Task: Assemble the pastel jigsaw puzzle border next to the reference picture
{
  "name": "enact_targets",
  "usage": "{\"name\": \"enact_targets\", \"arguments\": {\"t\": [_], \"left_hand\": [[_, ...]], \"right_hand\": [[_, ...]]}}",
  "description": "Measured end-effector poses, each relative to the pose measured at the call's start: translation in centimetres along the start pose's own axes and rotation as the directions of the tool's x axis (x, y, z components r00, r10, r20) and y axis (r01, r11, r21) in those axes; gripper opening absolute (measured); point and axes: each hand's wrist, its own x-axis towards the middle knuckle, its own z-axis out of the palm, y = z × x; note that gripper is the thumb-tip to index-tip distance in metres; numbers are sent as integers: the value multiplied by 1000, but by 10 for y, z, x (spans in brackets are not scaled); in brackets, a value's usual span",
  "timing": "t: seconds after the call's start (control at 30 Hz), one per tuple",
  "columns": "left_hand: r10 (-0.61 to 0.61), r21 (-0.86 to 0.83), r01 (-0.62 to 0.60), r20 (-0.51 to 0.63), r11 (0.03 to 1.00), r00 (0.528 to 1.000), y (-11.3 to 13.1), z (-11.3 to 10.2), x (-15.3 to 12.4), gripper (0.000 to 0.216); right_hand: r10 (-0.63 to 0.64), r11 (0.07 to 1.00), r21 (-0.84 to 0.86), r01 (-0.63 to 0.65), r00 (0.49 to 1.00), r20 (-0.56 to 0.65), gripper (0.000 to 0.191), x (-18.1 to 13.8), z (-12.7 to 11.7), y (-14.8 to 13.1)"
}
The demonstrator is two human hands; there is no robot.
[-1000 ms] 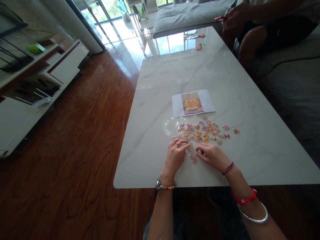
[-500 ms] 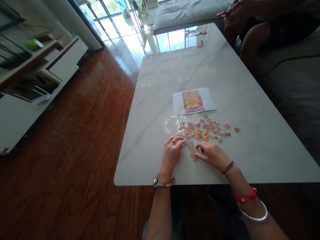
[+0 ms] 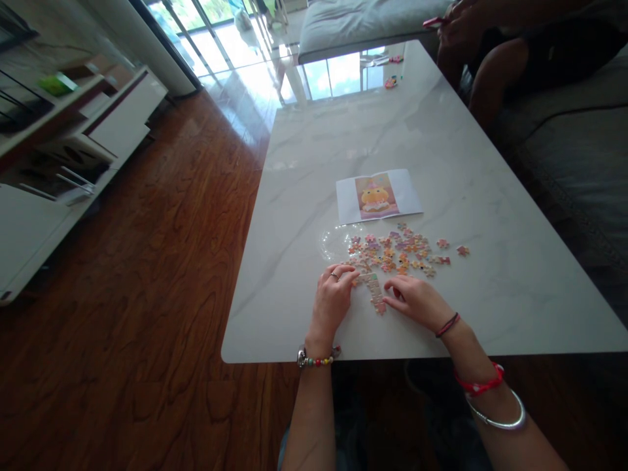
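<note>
A narrow jigsaw strip (image 3: 375,294) lies flat near the close edge of the white marbled table (image 3: 279,288), between the two hands. Its linked pieces are mostly pale cream, with a green patch at the far end, pink at the near end, and knobbly, uneven sides. Just beyond it spread loose jigsaw pieces (image 3: 402,261) in orange, pink, lilac and cream, some with dark spots. The right hand (image 3: 417,301) has thumb and forefinger parted beside the strip. The left hand (image 3: 333,297) bends its fingers toward the strip's far end; whether they pinch a piece I cannot tell.
</note>
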Motion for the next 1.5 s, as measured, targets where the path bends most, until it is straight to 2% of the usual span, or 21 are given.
{"name": "enact_targets", "arguments": {"t": [0.97,1.17,1.33,1.5], "left_hand": [[8,-22,-8,-6,1000,1000,-1,-2,0,19],[39,-34,-38,9,999,999,1,-2,0,20],[110,-72,-107,50,992,993,6,0,1,21],[123,-77,-120,41,990,992,6,1,1,22]], "right_hand": [[-15,1000,2,15,1000,2,12,-1,0,3],[-7,1000,8,7,1000,4,10,0,0,2],[-2,1000,7,2,1000,16,12,-1,-1,0],[-22,1000,11,22,1000,4,12,-1,-1,2]]}}
